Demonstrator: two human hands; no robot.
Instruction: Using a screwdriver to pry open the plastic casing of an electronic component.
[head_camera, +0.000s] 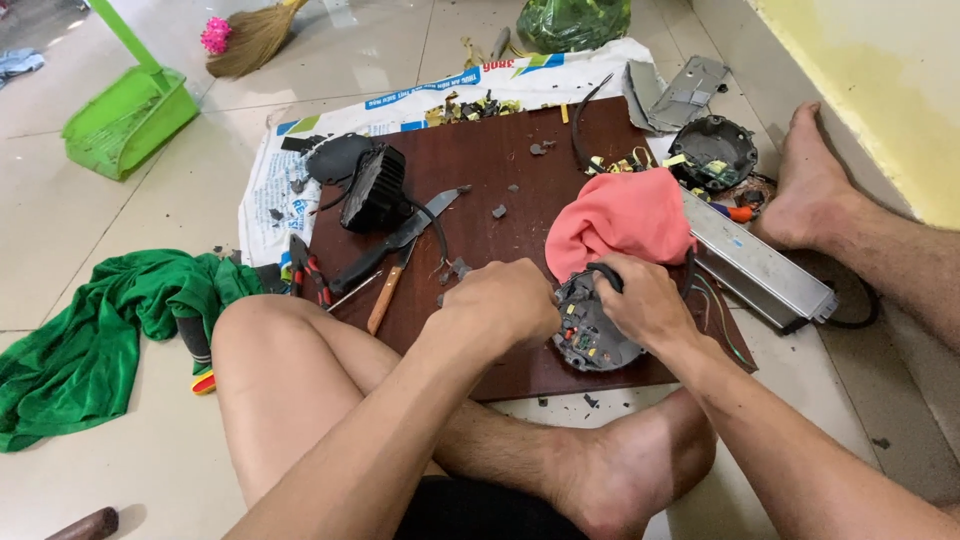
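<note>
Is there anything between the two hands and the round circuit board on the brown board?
Nothing visible stands between them. The left hand and right hand both already touch the round circuit board. The pink cloth lies just behind it, touching or overlapping its far edge, but it does not block either hand.

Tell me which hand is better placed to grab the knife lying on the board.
Left, probably. The left hand sits nearest the knife, with bare board between. The right hand is across the round circuit board, gripping its black part.
</note>
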